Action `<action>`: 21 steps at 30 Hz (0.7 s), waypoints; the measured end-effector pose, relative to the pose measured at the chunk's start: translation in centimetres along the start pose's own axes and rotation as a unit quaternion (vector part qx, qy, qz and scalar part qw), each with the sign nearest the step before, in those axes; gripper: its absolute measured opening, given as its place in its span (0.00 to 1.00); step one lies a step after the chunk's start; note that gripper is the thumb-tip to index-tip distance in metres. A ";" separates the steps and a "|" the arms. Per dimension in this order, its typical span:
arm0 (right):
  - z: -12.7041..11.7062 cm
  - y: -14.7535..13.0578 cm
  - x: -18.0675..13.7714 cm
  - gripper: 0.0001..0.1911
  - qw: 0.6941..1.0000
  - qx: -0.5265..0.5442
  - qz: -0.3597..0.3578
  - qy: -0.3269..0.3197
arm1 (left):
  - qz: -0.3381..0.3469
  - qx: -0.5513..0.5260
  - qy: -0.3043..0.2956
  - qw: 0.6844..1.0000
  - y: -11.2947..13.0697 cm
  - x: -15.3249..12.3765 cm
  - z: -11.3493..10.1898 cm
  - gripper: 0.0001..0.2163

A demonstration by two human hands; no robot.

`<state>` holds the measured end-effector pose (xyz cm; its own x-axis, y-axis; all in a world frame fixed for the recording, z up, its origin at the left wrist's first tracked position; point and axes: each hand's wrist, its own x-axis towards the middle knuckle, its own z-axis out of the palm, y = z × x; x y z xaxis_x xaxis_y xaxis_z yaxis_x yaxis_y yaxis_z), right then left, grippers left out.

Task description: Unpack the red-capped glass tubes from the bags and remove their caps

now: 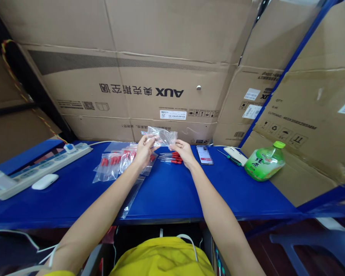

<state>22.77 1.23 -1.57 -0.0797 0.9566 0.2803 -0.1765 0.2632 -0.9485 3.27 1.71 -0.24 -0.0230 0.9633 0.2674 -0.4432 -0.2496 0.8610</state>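
A clear plastic bag [161, 136] is stretched between my two hands, held up above the blue table. My left hand [145, 150] pinches its left side, with the fingers closed. The bag's right edge is gripped between the fingers of my right hand [183, 151]. Below the right hand lies a bunch of thin-shafted tools with red handles [175, 158], which look like small screwdrivers. Left of them, partly behind my left hand, several clear bags with red-handled pieces [112, 160] overlap in a pile. Another clear bag [132, 197] lies flat near the front edge, partly under my left forearm.
A white power strip [43, 168] and a white rounded case [45, 181] are at the left. To the right are a phone [204, 155], a green-handled tool [234, 160], a pale flat object [236, 154] and a green tea bottle [264, 163]. Cardboard [166, 76] walls the back.
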 end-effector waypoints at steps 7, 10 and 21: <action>-0.5 0.7 0.6 0.24 0.997 0.001 -0.025 0.076 | -0.031 0.017 0.036 0.999 0.6 0.6 -0.7 0.22; -0.2 0.6 0.6 0.22 0.993 -0.023 -0.037 0.106 | -0.006 0.041 0.068 0.997 1.0 1.0 -0.9 0.26; 0.9 -0.6 -0.6 0.18 0.996 -0.042 -0.047 0.067 | 0.096 0.304 -0.106 0.942 2.0 -1.2 1.1 0.12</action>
<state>22.06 0.41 -1.05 0.0649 0.9342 0.3508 -0.0940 0.3557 -0.9299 3.41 -0.01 1.65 0.1576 0.8696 0.4680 0.1473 -0.4893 0.8596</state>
